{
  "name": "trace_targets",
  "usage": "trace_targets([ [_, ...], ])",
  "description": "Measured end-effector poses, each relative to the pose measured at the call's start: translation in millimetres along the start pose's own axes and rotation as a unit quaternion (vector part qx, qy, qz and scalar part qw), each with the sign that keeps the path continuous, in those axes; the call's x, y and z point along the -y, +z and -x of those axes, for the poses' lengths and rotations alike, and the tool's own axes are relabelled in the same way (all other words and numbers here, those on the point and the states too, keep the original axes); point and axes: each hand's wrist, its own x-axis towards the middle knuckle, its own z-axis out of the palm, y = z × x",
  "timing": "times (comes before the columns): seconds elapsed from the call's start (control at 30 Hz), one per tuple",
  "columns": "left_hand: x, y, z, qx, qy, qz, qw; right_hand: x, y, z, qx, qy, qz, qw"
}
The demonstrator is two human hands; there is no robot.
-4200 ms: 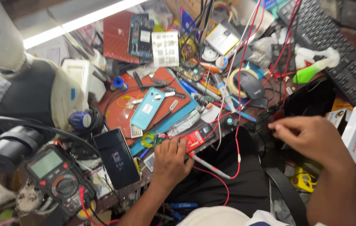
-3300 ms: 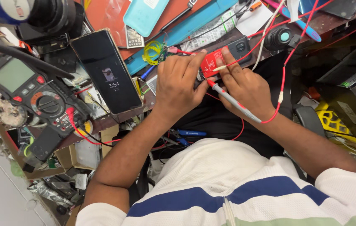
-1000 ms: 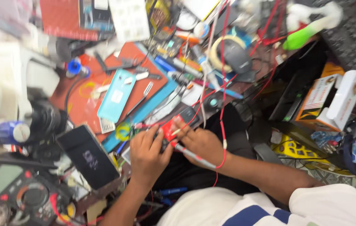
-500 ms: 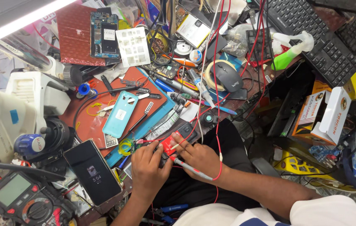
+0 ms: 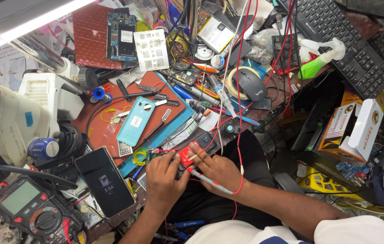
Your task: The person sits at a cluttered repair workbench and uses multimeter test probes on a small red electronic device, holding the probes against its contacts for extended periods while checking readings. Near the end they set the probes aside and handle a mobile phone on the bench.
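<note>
My left hand (image 5: 165,178) and my right hand (image 5: 216,168) meet at the workbench's front edge over a small red part (image 5: 186,156). My left fingers pinch its left side. My right hand holds a grey and red test probe (image 5: 206,178) with a red lead (image 5: 239,149), its tip at the red part. A thin red and white wire (image 5: 162,150) runs left from the part. Whether the part lies on the bench or is lifted cannot be told.
A black phone (image 5: 105,181) with a lit screen lies left of my hands, a multimeter (image 5: 34,212) beyond it. A microscope (image 5: 16,122) stands at far left. A turquoise phone cover (image 5: 136,121) lies on a red mat. Mouse (image 5: 251,84), keyboard (image 5: 341,40), boxes (image 5: 359,129) sit right.
The view has swung about over the bench. My right hand came in from the right with the probe and joined my left hand at the red part, where both have stayed.
</note>
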Motion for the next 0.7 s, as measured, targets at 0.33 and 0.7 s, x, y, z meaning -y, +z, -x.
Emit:
trace_targets([
  [0.33, -1.3, 0.0, -1.7, 0.002, 0.002, -0.001, 1.000, -1.2, -2.1, -0.6, 0.005, -0.001, -0.003, 1.000],
  [0.7, -2.7, 0.9, -1.5, 0.003, 0.002, -0.001, 1.000, -2.4, -3.4, 0.1, 0.015, -0.003, 0.001, 1.000],
])
